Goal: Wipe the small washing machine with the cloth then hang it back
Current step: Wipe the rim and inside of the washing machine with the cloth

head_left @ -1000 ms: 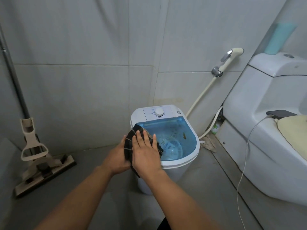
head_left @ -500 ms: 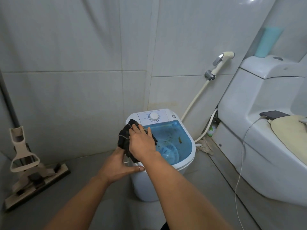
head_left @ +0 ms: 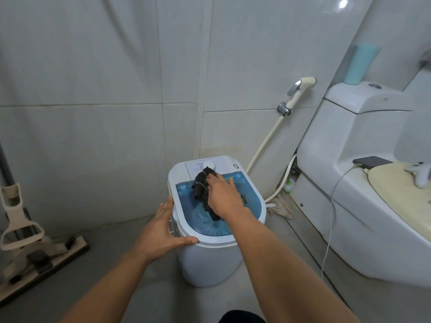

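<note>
Here one small washing machine [head_left: 210, 259] stands on the floor in the corner where the two tiled walls meet, its translucent blue lid [head_left: 247, 194] shut on top. One dark cloth [head_left: 203, 185] lies crumpled on the lid towards its rear edge, its upper end reaching the single white dial [head_left: 208, 164] on the control panel. The right hand [head_left: 224, 197] presses down on the cloth, fingers spread over it, though whether they close around it cannot be told. The left hand [head_left: 163, 227] is open, fingers apart, flat against the machine's left rim with the thumb laid along the near edge. One toilet [head_left: 363, 206] sits to the right, with one phone [head_left: 372, 162] on it trailing a single white cable [head_left: 331, 217]. One spray hose [head_left: 300, 87] hangs on the wall between machine and toilet. One mop [head_left: 28, 238] leans at the left wall.
</note>
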`<state>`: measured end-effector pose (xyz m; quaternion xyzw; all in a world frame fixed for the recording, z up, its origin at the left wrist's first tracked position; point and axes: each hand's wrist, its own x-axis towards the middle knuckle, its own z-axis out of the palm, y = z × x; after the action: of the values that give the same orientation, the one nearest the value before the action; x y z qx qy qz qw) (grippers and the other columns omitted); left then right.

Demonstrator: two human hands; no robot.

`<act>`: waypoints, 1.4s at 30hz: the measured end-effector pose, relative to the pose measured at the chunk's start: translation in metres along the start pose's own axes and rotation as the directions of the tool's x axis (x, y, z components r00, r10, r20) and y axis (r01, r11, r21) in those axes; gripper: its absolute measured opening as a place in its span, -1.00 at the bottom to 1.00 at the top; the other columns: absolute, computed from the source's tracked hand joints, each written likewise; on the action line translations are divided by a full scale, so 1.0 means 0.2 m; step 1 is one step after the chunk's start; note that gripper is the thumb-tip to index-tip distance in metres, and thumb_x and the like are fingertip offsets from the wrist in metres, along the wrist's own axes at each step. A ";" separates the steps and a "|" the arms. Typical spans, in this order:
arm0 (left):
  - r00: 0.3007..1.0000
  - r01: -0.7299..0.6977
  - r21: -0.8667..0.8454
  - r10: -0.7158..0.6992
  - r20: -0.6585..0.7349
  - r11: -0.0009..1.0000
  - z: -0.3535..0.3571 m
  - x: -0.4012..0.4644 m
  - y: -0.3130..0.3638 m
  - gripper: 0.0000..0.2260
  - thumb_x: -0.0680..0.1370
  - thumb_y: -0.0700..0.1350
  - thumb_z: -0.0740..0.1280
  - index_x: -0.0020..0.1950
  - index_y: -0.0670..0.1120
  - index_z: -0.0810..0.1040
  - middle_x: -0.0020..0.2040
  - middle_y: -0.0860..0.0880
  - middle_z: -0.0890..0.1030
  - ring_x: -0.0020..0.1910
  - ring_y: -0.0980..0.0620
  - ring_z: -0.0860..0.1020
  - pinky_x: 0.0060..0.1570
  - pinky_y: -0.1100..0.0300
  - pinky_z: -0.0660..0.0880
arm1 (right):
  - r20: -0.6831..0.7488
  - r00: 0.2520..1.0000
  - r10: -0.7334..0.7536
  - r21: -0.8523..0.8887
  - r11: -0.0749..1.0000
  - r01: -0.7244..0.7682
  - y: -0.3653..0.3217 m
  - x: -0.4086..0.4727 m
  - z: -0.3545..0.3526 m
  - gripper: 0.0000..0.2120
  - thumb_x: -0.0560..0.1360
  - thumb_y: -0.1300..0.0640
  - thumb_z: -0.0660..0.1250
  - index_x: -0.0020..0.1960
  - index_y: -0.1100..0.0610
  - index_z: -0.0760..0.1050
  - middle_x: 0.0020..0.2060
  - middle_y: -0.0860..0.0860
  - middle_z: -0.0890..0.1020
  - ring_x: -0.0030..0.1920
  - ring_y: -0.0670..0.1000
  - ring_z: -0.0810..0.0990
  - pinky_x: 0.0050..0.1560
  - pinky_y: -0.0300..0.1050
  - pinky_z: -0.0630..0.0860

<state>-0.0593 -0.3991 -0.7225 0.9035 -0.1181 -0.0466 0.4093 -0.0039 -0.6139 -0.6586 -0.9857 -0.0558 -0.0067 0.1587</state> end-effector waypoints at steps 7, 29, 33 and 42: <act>1.000 0.000 0.024 0.000 0.002 1.000 -0.01 0.00 0.00 0.32 0.13 0.59 0.50 0.71 0.14 -0.06 0.70 0.17 0.00 0.68 0.11 -0.04 0.64 -0.03 0.12 | -0.063 0.990 0.124 0.107 0.987 -0.117 0.16 -0.01 -0.09 -0.61 0.62 0.23 0.07 0.41 0.05 0.42 0.30 0.10 0.55 0.32 0.22 0.48 0.43 0.20 0.31; 1.000 -0.017 0.010 0.017 0.002 1.000 0.00 0.02 -0.03 0.33 0.11 0.57 0.52 0.71 0.13 -0.03 0.69 0.18 0.02 0.68 0.11 -0.03 0.63 0.00 0.11 | -0.096 0.980 0.176 -0.028 0.983 -0.179 0.23 -0.02 -0.05 -0.52 0.67 -0.20 0.03 0.53 -0.07 0.29 0.58 0.03 0.26 0.60 0.12 0.11 0.54 0.33 -0.04; 1.000 -0.013 0.020 0.013 0.004 1.000 0.00 0.01 -0.02 0.33 0.11 0.57 0.51 0.71 0.13 -0.02 0.70 0.18 0.03 0.68 0.11 -0.02 0.63 -0.01 0.12 | -0.128 0.966 0.225 -0.016 0.973 -0.229 0.33 -0.06 -0.05 -0.52 0.67 -0.18 0.03 0.52 -0.04 0.33 0.57 0.03 0.28 0.58 0.12 0.16 0.54 0.29 0.05; 1.000 0.004 0.042 -0.005 0.018 0.999 -0.01 0.00 0.00 0.34 0.11 0.59 0.49 0.71 0.13 -0.06 0.70 0.16 0.00 0.68 0.07 -0.04 0.63 -0.03 0.12 | -0.266 0.941 0.211 0.038 0.977 -0.208 0.25 -0.19 0.05 -0.56 0.67 -0.11 0.09 0.49 0.00 0.40 0.52 0.03 0.38 0.56 0.14 0.22 0.56 0.18 0.06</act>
<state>-0.0588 -0.3977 -0.7202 0.9118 -0.1207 -0.0534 0.3890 -0.0366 -0.6612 -0.6848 -0.9753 0.0714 -0.1230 0.1690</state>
